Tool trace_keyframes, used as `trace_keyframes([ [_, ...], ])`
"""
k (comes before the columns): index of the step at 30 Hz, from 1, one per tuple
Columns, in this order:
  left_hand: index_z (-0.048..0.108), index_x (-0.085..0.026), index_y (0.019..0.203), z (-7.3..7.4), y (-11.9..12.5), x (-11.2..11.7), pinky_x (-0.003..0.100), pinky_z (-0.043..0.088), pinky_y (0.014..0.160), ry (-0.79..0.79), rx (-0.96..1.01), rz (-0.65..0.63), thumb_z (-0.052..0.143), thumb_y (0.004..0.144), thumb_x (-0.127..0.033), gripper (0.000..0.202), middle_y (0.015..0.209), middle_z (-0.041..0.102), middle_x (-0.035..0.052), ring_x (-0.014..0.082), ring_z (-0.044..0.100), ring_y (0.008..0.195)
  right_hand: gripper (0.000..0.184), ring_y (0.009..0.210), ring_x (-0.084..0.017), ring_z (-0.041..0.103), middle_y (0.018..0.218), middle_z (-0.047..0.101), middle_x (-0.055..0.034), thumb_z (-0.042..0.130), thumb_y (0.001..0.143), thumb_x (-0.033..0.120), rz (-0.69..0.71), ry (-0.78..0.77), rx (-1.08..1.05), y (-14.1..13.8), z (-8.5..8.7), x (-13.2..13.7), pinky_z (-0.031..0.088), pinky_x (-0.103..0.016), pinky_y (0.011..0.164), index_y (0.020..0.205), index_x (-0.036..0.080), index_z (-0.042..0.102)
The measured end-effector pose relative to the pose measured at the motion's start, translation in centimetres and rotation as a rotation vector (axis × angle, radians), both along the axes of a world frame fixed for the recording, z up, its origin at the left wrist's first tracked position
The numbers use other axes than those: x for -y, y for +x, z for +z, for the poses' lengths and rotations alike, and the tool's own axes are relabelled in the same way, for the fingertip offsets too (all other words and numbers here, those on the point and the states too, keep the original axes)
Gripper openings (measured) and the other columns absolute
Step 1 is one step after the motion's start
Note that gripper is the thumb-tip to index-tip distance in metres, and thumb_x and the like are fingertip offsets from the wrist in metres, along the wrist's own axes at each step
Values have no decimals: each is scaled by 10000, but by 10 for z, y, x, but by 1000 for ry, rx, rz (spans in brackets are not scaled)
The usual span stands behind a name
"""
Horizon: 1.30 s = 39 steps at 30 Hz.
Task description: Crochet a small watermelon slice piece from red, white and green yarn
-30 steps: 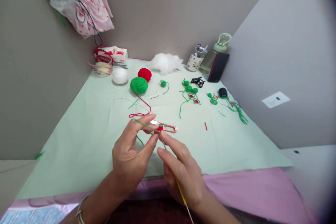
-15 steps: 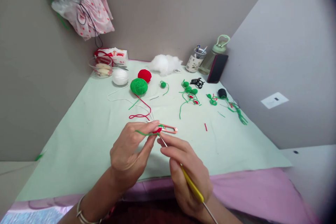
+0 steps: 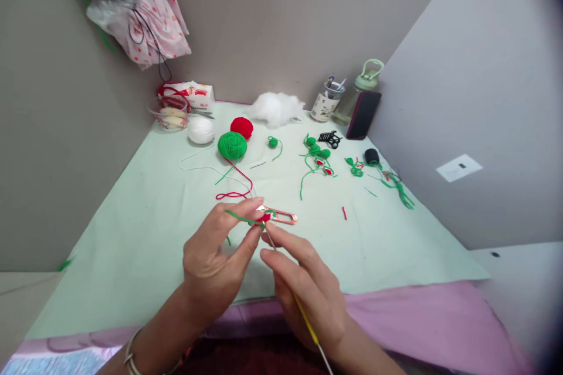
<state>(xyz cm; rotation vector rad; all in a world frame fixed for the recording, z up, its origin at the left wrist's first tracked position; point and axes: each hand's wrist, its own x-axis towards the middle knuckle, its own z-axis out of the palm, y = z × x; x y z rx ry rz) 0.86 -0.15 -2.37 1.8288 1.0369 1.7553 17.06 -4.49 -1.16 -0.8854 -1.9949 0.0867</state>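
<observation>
My left hand (image 3: 215, 263) pinches a tiny red crochet piece (image 3: 264, 218) between thumb and fingers, with a green strand running over the index finger. My right hand (image 3: 308, 290) is closed round a yellow-handled crochet hook (image 3: 303, 316), and the hook's metal tip reaches into the red piece. Both hands hover above the near part of the pale green table (image 3: 132, 234). An orange thread snip (image 3: 284, 215) lies on the table just behind the piece. A red strand (image 3: 237, 187) leads back to the yarn balls.
Green (image 3: 232, 145), red (image 3: 242, 126) and white (image 3: 201, 129) yarn balls sit at the back, with white stuffing (image 3: 275, 108), a pen cup (image 3: 323, 103), a bottle (image 3: 358, 91) and a phone (image 3: 363, 115). Small green crochet pieces (image 3: 319, 155) lie mid-right. Walls close both sides.
My right hand swung the hook's handle back down toward me, and its fingers moved forward to the piece. The left hand kept its pinch in place.
</observation>
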Motion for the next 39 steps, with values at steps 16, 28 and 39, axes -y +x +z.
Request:
trace_keyframes([
  [16, 796, -264, 1136, 19, 3, -1, 268, 584, 851, -473, 146, -97, 750, 850, -126, 320, 864, 747, -11, 160, 720, 847, 372, 1277, -278, 710, 1349, 722, -233, 524, 997, 67, -4, 105, 90, 9, -1, -5, 652, -389, 997, 1339, 117, 663],
  [28, 787, -244, 975, 11, 5, -3, 332, 597, 931, -301, -28, -16, 737, 837, -117, 194, 1012, 793, 29, 206, 746, 962, 258, 1139, -227, 771, 1212, 794, -141, 554, 1007, 97, -14, -125, -53, 16, 8, -17, 663, -342, 950, 1182, 194, 717],
  [39, 790, -273, 1154, 12, 0, -3, 321, 576, 930, -412, 45, -103, 760, 842, -128, 345, 982, 776, 16, 186, 728, 927, 201, 1117, -205, 778, 1125, 821, -85, 575, 1022, 130, 49, -445, -368, 20, 9, -14, 651, -337, 967, 1058, 223, 750],
])
